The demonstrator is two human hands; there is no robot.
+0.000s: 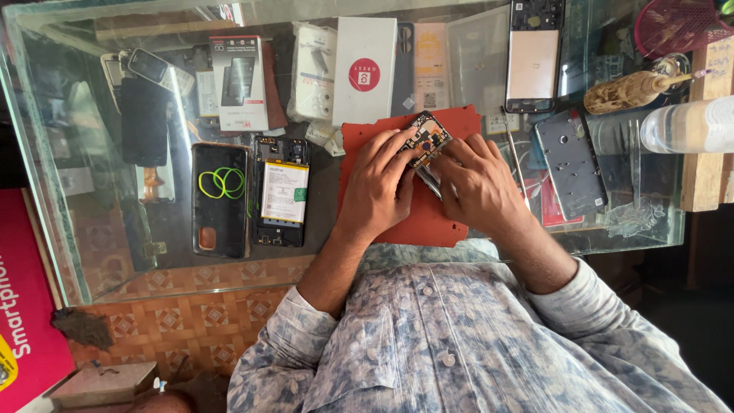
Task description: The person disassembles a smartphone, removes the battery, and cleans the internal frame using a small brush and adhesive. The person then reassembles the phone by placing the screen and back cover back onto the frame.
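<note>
- Both hands are meeting over a small phone circuit board (pixel 425 138), which is lying on a red mat (pixel 428 222) at the centre of the glass table (pixel 92 252).
- Left hand (pixel 377 187) is curling its grip around the board's near-left edge, fingertips pressing on it.
- Right hand (pixel 478 183) is pinching the board's right side; a pair of metal tweezers (pixel 428 182) is showing between the two hands, but I cannot tell which grip is carrying them.
- At 9 o'clock from the mat, an opened phone with its battery showing (pixel 281 191) is lying flat, and just beside it, further toward 9, a dark phone cover with green loops (pixel 220 199) is resting.
- At 12 o'clock, a white box with a red round mark (pixel 365 69) is sitting, touching the mat's far edge.
- At 1 o'clock, a phone frame with a pale screen panel (pixel 534 57) is lying.
- At 3 o'clock, a grey metal phone back plate (pixel 570 162) is lying tilted, with a thin metal tool (pixel 514 149) between it and the right hand.
- At 2 o'clock, near the table's edge, a clear plastic bottle (pixel 688 126) is lying on its side.
- Toward 10 o'clock, several old handsets (pixel 149 69) are piling together.
</note>
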